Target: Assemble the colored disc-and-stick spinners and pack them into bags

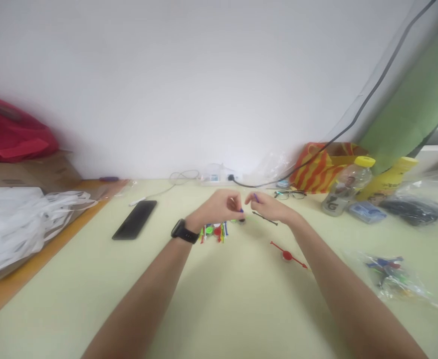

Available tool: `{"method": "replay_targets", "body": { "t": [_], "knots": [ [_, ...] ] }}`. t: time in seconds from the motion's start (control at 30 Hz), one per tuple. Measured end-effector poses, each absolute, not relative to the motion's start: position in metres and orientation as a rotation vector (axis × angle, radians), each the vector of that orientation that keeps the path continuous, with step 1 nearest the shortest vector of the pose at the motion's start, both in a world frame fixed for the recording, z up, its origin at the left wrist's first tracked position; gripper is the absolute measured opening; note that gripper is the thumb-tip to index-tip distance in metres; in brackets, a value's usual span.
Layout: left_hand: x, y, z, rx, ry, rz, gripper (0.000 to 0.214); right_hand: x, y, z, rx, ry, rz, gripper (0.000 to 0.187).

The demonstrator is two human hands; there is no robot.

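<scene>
Pale tabletop (211, 309), white wall (166, 89), hands (219, 205) near arrows (287, 256)

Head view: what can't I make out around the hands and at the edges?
All in the head view:
Blue piece: mostly hidden by fingers of the left hand.
Purple bit at the right hand: too small to tell what it is.
Coloured pieces: too small and blurred to count.
Clear bag: contents blurred behind plastic.
Red cloth item: cut off by the left edge.
</scene>
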State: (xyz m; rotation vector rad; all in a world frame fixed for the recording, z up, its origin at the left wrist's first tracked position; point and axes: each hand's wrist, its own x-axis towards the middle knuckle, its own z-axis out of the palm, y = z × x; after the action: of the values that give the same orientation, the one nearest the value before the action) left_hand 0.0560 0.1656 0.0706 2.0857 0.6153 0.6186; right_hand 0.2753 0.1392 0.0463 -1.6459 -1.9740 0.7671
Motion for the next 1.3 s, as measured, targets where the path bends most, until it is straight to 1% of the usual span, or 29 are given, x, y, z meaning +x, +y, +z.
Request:
{"method": "replay_targets", "body": {
  "t": [0.13, 0.23, 0.33, 0.37, 0.43, 0.5, 0.57, 0.63, 0.8, 0.87, 0.93, 1.03, 1.17, 1.3],
  "knots": [
    [0.06, 0.163, 0.064, 2.261, 0.606, 0.369, 0.014, 0.295, 0.145, 0.034, -1.876, -2.051, 0.654, 0.024],
    [0.064, 0.16, 0.059, 2.365, 0.653, 0.25, 0.014, 0.304, 0.145, 0.035, -1.998, -2.08, 0.601, 0.032],
    [0.065, 0.159, 0.056, 2.409, 0.744, 0.153, 0.016, 0.313, 0.139, 0.048, -2.105, -2.109, 0.552, 0.024],
    [0.064, 0.16, 0.057, 2.408, 0.773, 0.132, 0.015, 0.315, 0.136, 0.054, -2.127, -2.146, 0.584, 0.024],
    [0.062, 0.162, 0.057, 2.39, 0.802, 0.108, 0.015, 0.318, 0.13, 0.065, -2.161, -2.283, 0.81, 0.034],
    [0.059, 0.165, 0.058, 2.368, 0.806, 0.101, 0.018, 0.314, 0.124, 0.071, -2.183, -2.441, 1.204, 0.039],
    [0.058, 0.167, 0.058, 2.347, 0.794, 0.1, 0.018, 0.306, 0.122, 0.07, -2.183, -2.52, 1.524, 0.04],
    [0.058, 0.168, 0.055, 2.332, 0.768, 0.095, 0.016, 0.296, 0.123, 0.066, -2.166, -2.517, 1.62, 0.033],
    [0.056, 0.176, 0.046, 2.445, 0.751, 0.146, 0.012, 0.287, 0.126, 0.059, -2.023, -2.487, 1.566, 0.012],
    [0.053, 0.179, 0.046, 2.519, 0.723, 0.205, 0.013, 0.291, 0.126, 0.064, -1.912, -2.465, 1.508, 0.008],
    [0.05, 0.181, 0.05, 2.519, 0.684, 0.294, 0.02, 0.296, 0.125, 0.07, -1.72, -2.365, 1.398, 0.013],
    [0.052, 0.177, 0.061, 2.328, 0.641, 0.488, 0.032, 0.296, 0.125, 0.078, -1.393, -2.068, 1.186, 0.027],
    [0.066, 0.164, 0.07, 1.887, 0.538, 0.686, 0.028, 0.284, 0.129, 0.077, -1.144, -1.642, 1.028, 0.037],
    [0.078, 0.158, 0.068, 1.592, 0.499, 0.791, 0.034, 0.273, 0.134, 0.072, -1.012, -1.454, 1.02, 0.04]
  ]
}}
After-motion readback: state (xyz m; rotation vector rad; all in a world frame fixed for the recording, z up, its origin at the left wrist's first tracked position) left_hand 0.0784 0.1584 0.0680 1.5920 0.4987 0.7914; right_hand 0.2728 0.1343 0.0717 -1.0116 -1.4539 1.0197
